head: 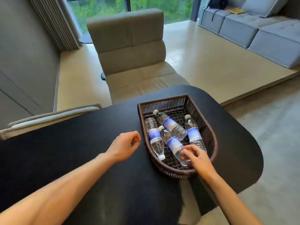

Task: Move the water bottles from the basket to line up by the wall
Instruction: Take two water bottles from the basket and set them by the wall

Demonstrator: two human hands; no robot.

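Right hand (196,155) grips the middle bottle (172,143) in the basket (211,140); left hand (125,146) hangs loosely curled, empty, over the table (73,151).

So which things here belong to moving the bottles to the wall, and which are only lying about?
Job: four clear plastic water bottles with blue labels; dark brown woven basket; black table; grey wall; right hand gripping the nearest bottle.
Lying about: beige padded chair; grey sofa; black backpack.
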